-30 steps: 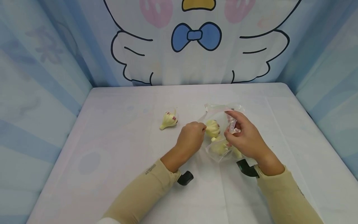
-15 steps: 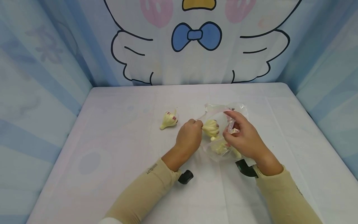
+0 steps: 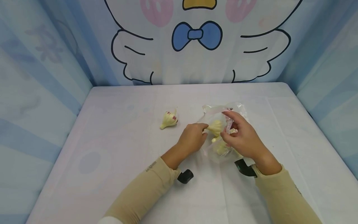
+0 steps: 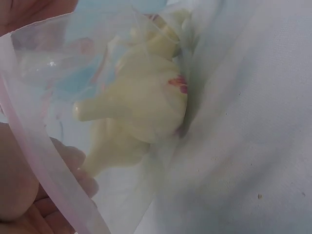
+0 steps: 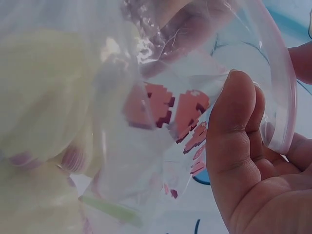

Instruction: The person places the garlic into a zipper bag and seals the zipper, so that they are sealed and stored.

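A clear plastic bag (image 3: 210,115) with a pink rim lies right of the table's middle, several garlic bulbs (image 4: 141,102) inside it. My left hand (image 3: 192,137) is at its mouth, fingertips at the stem of a pale yellow garlic bulb (image 3: 216,127); the index finger reaches forward. In the left wrist view, the bag's rim crosses in front of this hand and partly hides its grip. My right hand (image 3: 242,135) holds the mouth apart from the right; film shows beside its thumb (image 5: 233,122). Another garlic bulb (image 3: 169,119) lies outside, left of the bag.
A white cloth covers the table (image 3: 117,149). Behind it hangs a curtain (image 3: 195,68) with a cartoon print, and blue curtains (image 3: 33,93) flank both sides. Dark camera mounts (image 3: 185,176) stick out from the sleeves.
The garlic bulb at my left fingertips first shifted slightly left, then right, deeper into the bag. My left index finger has stretched forward. The right hand edged slightly left, still holding the bag.
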Demonstrator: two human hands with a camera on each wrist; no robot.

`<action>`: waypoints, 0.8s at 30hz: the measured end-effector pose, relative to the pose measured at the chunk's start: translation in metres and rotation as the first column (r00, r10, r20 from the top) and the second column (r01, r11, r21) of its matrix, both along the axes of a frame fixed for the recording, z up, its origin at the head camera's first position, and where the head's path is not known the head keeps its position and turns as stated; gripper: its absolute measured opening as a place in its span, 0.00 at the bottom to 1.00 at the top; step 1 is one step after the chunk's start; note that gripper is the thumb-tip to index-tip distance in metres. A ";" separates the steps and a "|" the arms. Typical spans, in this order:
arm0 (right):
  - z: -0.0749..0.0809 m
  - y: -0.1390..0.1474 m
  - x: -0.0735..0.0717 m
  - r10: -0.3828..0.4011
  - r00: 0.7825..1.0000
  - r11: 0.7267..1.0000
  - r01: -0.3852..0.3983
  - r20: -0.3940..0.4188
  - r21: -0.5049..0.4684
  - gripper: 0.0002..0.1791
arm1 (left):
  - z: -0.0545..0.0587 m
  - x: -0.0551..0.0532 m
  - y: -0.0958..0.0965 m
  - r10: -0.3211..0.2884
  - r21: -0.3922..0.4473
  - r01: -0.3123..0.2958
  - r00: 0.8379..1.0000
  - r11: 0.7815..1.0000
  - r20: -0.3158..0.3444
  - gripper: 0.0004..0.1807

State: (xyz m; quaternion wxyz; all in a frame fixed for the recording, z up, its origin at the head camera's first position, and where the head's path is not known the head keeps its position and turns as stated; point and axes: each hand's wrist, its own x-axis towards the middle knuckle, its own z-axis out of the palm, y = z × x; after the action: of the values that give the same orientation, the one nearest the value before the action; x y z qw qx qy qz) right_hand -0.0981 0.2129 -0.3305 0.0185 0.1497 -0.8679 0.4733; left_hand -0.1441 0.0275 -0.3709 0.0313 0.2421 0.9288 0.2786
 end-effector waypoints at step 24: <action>0.002 0.003 0.001 -0.012 1.000 1.000 0.012 -0.013 0.006 0.34 | -0.003 -0.002 -0.001 -0.090 0.130 0.061 0.970 0.990 0.226 0.24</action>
State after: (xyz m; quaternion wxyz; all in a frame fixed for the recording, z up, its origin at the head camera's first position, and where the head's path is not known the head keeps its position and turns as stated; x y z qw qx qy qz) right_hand -0.0970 0.2161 -0.3286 0.0265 0.1478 -0.8701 0.4694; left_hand -0.1465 0.0265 -0.3744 0.1353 0.2448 0.8902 0.3597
